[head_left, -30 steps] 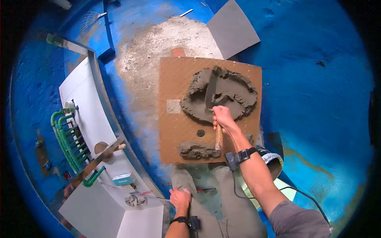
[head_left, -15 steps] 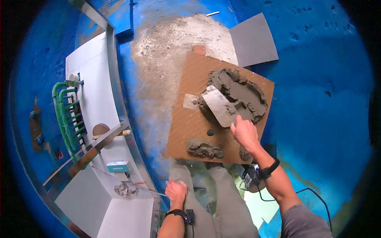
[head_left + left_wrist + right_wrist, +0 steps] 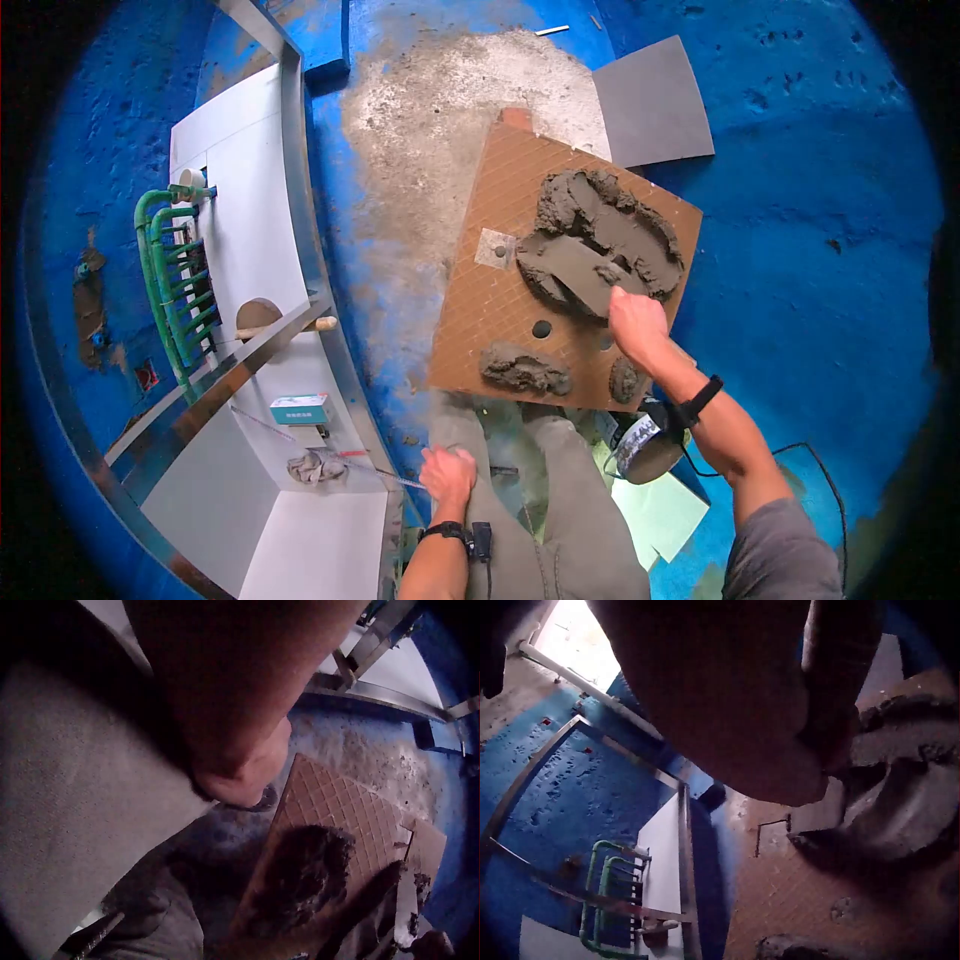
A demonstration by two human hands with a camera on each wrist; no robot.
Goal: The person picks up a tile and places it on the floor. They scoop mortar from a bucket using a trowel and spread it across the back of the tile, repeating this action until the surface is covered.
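My right hand (image 3: 640, 325) grips the handle of a trowel (image 3: 575, 270), its flat blade smeared with grey mortar. That blade lies over the near-left part of a wet mortar heap (image 3: 640, 235) on a brown tile with a ridged grid (image 3: 470, 330). In the right wrist view the hand (image 3: 727, 712) is dark and hides much of the handle. My left hand (image 3: 448, 474) rests on the left knee, holding nothing visible; the left wrist view shows this hand (image 3: 244, 776) against the trouser leg.
Smaller mortar lumps (image 3: 525, 368) sit along the tile's near edge. A bucket (image 3: 648, 445) stands below its right corner. On the left are a metal frame (image 3: 230, 360), green pipes (image 3: 155, 280) and a teal-and-white box (image 3: 300, 409). A grey tile (image 3: 655, 100) lies beyond.
The trowel blade went from standing on edge in the mortar to tilted with its pale face showing, then down onto the heap's near-left side. The head view shifted; the left hand stayed on the knee.
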